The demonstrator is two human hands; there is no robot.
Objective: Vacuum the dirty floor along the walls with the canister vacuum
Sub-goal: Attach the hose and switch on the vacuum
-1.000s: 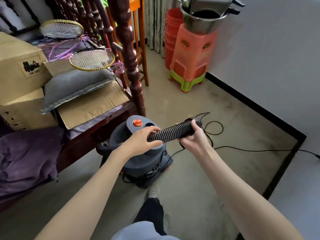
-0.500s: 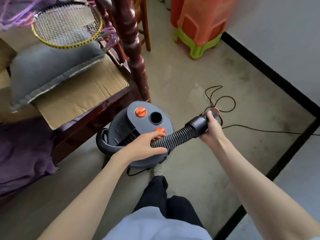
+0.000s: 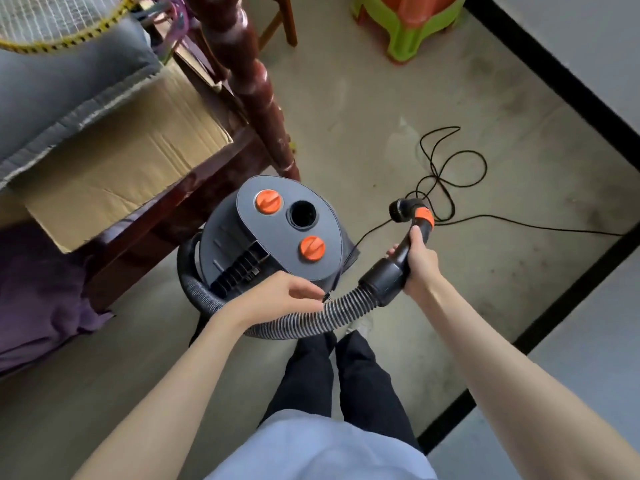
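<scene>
A grey canister vacuum (image 3: 277, 237) stands on the dirty floor (image 3: 363, 98) by my feet, with two orange knobs and an open round port on its top. Its black ribbed hose (image 3: 332, 313) curls round the body to a black handle end with an orange ring (image 3: 423, 216). My right hand (image 3: 419, 263) grips that handle just below the ring. Over the hose near the canister's front edge hovers my left hand (image 3: 277, 299), fingers loosely bent, thumb under the ribs.
The black power cord (image 3: 450, 168) lies looped on the floor to the right. A dark wooden bed frame and post (image 3: 256, 84) with cardboard (image 3: 117, 168) stands left. Stacked plastic stools (image 3: 408, 26) stand by the wall. A black skirting line (image 3: 561, 84) runs along it.
The view has tilted down over the canister. My right hand has moved the hose end right and outward. My left hand has loosened on the hose.
</scene>
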